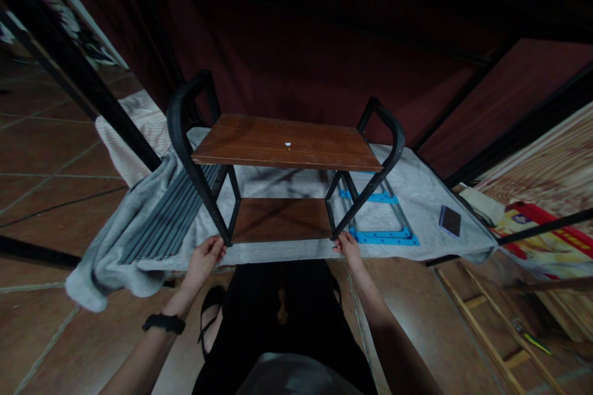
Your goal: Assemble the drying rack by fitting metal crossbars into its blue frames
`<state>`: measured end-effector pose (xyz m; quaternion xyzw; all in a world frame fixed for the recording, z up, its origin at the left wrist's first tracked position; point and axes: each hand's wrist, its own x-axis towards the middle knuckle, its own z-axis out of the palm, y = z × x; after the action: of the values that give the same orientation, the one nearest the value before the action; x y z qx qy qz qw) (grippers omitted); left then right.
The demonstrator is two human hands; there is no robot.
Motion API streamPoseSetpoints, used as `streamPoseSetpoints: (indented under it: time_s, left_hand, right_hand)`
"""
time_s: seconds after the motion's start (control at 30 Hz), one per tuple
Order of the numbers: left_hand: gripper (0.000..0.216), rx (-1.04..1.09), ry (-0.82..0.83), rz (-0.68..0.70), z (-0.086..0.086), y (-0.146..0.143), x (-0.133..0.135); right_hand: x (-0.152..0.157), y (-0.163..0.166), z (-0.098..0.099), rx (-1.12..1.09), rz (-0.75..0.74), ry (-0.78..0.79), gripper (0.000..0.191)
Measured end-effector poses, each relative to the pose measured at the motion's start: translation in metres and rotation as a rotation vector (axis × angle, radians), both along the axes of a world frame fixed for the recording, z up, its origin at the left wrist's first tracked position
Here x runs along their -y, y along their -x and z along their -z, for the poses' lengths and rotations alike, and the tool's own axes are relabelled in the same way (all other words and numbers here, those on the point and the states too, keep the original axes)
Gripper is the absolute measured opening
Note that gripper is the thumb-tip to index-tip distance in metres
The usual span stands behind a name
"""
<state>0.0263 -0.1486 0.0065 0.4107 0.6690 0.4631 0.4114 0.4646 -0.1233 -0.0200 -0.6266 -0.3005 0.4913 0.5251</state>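
My left hand (207, 253) and right hand (348, 248) flank the rack (269, 143), probably steadying it evenly, though whether they clamp I cannot tell.

left hand (212, 253) and right hand (347, 247) touch the shelf rack (287, 155) at its base.

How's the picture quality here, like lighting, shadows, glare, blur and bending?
Head view: dim, with near-black areas up top; shadows on the cloth around the rack; soft sheen on the floor; edges stretched, as through a wide lens; no obvious motion blur on the left hand or right hand; the yellow-green item at lower right is indistinct.
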Motion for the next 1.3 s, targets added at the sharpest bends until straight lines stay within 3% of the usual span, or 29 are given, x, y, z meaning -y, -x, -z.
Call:
streamPoseSetpoints:
  time_s: [0.47, 0.97, 1.3]
  left_hand:
    - [0.059, -0.05, -0.018, 0.011, 0.001, -0.001, 0.004]
    - [0.064, -0.083, 0.005, 0.041, 0.002, 0.002, 0.001]
    - [0.071, -0.049, -0.001, 0.04, -0.001, 0.0, 0.003]
  right_hand:
    - [0.002, -0.002, -0.001, 0.025, -0.021, -0.017, 0.042]
    - [0.005, 0.002, -0.012, 0.016, -0.022, -0.005, 0.04]
    - [0.003, 0.001, -0.009, 0.0, -0.006, -0.001, 0.041]
